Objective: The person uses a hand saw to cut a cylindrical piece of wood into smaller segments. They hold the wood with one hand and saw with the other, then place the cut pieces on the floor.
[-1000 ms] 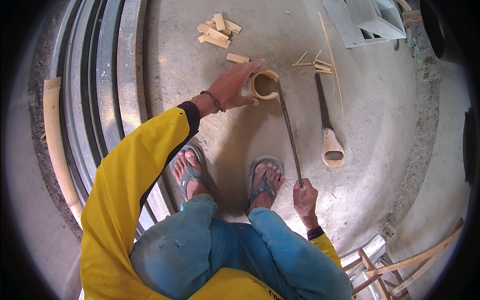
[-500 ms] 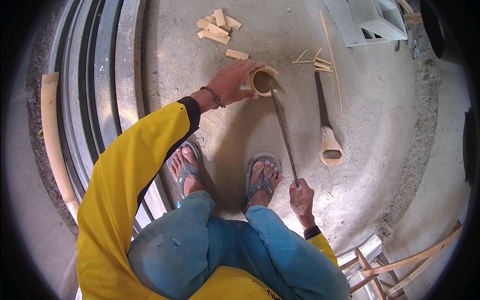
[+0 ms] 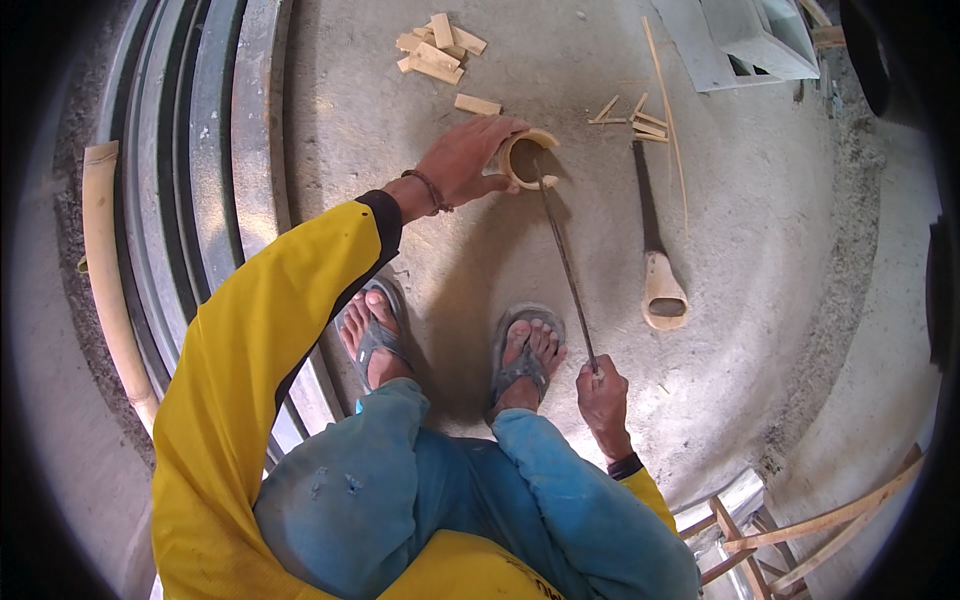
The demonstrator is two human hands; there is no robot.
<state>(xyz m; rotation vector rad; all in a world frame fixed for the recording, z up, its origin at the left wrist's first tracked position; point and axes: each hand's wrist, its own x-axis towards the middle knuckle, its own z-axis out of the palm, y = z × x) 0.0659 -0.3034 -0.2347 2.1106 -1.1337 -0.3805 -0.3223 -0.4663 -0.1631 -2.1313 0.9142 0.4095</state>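
My left hand (image 3: 466, 160) is wrapped around the outer side of a short bamboo ring (image 3: 507, 176), whose pale rim has a gap at its right side. In my right hand (image 3: 603, 403), by my right knee, is the near end of a long narrow dark metal tool (image 3: 567, 262). Whether it is a knife or a file I cannot tell. Its far end lies at the gap in the ring, slanting up and left from my fist. The grip inside my right fist is hidden.
A handsaw (image 3: 658, 250) with a wooden handle lies to the right. Beyond it are thin bamboo strips (image 3: 650, 125). Flat bamboo pieces (image 3: 440, 47) are piled at the far side. Metal beams (image 3: 215, 130) and a bamboo pole (image 3: 105, 250) run along the left. A wooden frame (image 3: 800, 530) stands near right.
The far end of the metal tool has shifted slightly down along the gap in the bamboo ring. Both hands stay in nearly the same place.
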